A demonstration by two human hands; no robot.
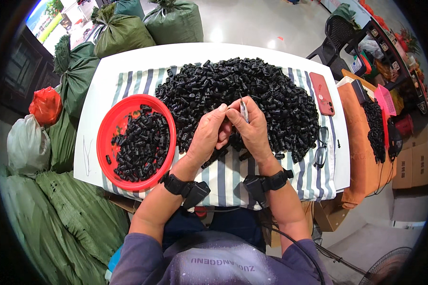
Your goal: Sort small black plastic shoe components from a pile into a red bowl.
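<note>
A big pile of small black plastic parts (280, 104) spreads over a striped cloth (223, 183). My two hands meet at the near side of this pile. Between its thumb and forefinger, my right hand (253, 124) grips a slim, pen-like silver tool (244, 110) with a dark narrow tip pointing away from me. My left hand (209, 133) is closed, thumb pressed to the fingers, right beside the right thumb; whatever it pinches is hidden or too small to name. To the left stands a red basin (104, 128), holding more black parts (145, 142).
Right of the pile lie a red phone (322, 93) and eyeglasses (320, 149). An orange-covered surface (361, 156) with more black parts adjoins the white table (88, 161). Green sacks (76, 213) crowd the left and far sides. A black chair (337, 38) stands far right, a fan (390, 266) near right.
</note>
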